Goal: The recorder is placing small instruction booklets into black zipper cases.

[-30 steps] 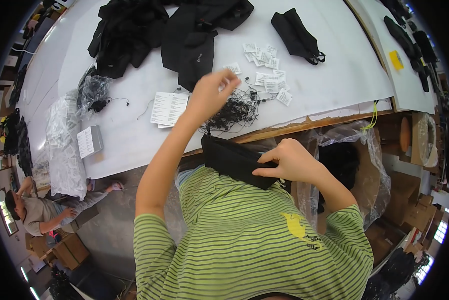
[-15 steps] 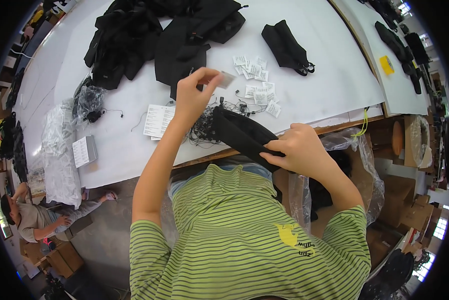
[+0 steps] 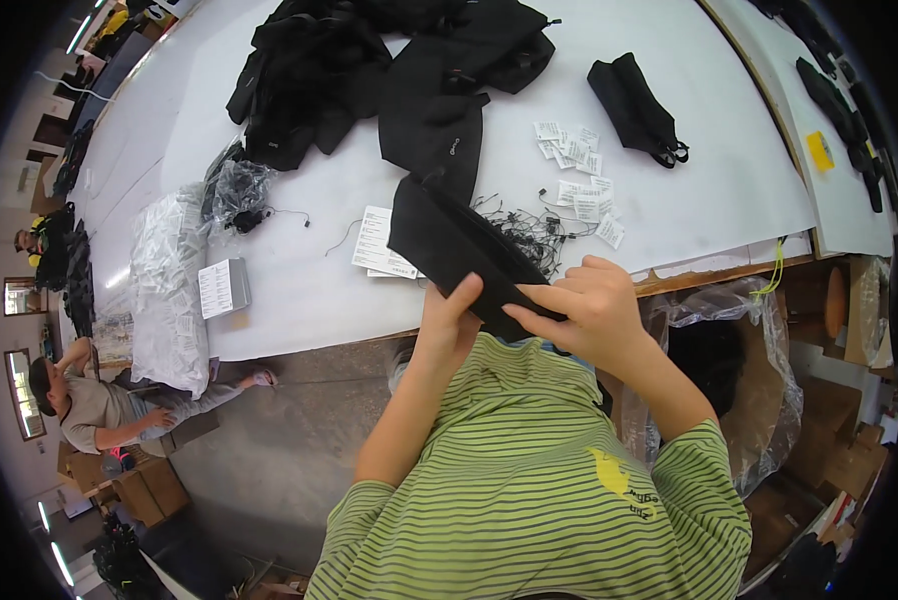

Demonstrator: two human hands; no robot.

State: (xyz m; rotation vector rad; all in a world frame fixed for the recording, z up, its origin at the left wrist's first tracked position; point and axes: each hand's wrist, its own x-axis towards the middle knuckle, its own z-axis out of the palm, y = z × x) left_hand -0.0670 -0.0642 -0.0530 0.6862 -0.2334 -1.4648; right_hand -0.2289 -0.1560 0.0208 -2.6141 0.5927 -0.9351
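Observation:
A black fabric pouch is held at a slant over the table's near edge, its long opening facing up and to the right. My left hand grips its lower left side, thumb on top and the other fingers out of sight behind it. My right hand pinches the near right end of the same pouch. No small packet shows in my left hand now. Just beyond the pouch lies a tangle of black tag strings. Small white printed packets are scattered farther right.
More black pouches are heaped at the far side; a single black pouch lies far right. White printed sheets, a stack of cards and a clear bag of white packets are leftward. A plastic-lined carton stands below right. Someone sits at left.
My left hand has come down from above the table to the pouch, and the small packet it held is out of sight. The pouch has swung up and left. The whole view has shifted.

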